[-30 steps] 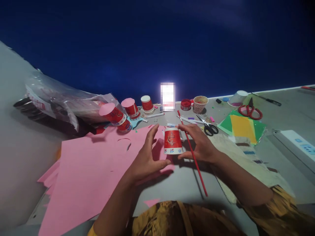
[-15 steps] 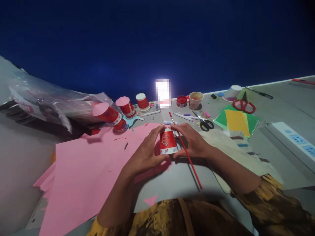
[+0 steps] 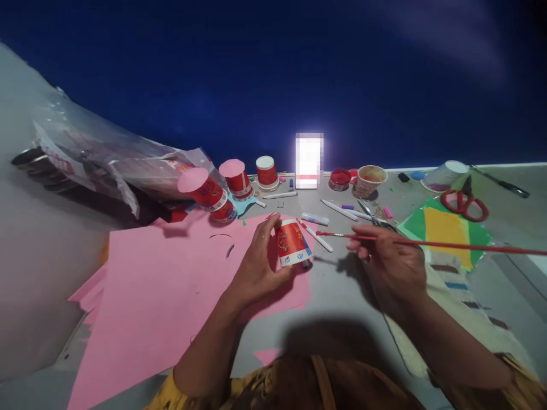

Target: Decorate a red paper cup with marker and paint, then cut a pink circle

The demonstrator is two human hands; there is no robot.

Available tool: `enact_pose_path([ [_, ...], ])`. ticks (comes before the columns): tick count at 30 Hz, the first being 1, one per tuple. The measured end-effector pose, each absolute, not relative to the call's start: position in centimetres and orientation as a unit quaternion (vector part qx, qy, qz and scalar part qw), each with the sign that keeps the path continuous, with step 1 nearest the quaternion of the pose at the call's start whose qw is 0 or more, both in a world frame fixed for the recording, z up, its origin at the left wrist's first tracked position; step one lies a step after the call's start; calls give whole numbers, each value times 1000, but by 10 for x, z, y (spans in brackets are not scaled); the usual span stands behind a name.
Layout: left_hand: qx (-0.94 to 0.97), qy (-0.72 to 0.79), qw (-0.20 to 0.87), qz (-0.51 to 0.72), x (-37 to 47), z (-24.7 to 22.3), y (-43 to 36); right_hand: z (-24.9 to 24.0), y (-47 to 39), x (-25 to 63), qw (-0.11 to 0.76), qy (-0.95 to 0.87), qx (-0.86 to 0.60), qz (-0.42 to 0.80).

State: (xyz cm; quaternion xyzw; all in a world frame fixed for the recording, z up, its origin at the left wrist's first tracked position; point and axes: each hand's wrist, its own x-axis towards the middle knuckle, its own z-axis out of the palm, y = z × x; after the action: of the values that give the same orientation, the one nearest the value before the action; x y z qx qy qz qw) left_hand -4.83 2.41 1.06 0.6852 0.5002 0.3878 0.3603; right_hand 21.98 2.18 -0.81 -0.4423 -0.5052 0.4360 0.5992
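Note:
My left hand point(image 3: 260, 267) grips a red paper cup point(image 3: 292, 242) with gold print and a white rim marked in blue. The cup is upside down and leans a little, above the edge of the pink paper point(image 3: 162, 285). My right hand point(image 3: 395, 265) pinches a long red paintbrush point(image 3: 371, 237), held nearly level. Its red-tipped bristles point left, toward the cup but apart from it. White markers point(image 3: 316, 234) lie behind the cup and between the two hands. A stained cloth point(image 3: 440, 302) lies under my right forearm.
Red cups with pink paper tops point(image 3: 237, 176) stand back left beside a plastic bag point(image 3: 128, 154). A red paint jar point(image 3: 340, 180), a stained paper cup point(image 3: 369, 181) and black-handled scissors point(image 3: 376, 216) sit behind my right hand. Red-handled scissors point(image 3: 465, 205) rest on green and yellow sheets. A bright blurred screen point(image 3: 309, 162) stands at the back.
My right hand has left the cup and moved right, and the brush has swung from slanting down beside the cup to nearly level. The left hand alone holds the cup, now tilted. The view has shifted.

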Motion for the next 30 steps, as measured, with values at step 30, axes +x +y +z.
enact_pose_path([
  [30, 721, 498, 300, 376, -41, 11, 16, -7, 31, 208, 623, -422, -454, 477],
])
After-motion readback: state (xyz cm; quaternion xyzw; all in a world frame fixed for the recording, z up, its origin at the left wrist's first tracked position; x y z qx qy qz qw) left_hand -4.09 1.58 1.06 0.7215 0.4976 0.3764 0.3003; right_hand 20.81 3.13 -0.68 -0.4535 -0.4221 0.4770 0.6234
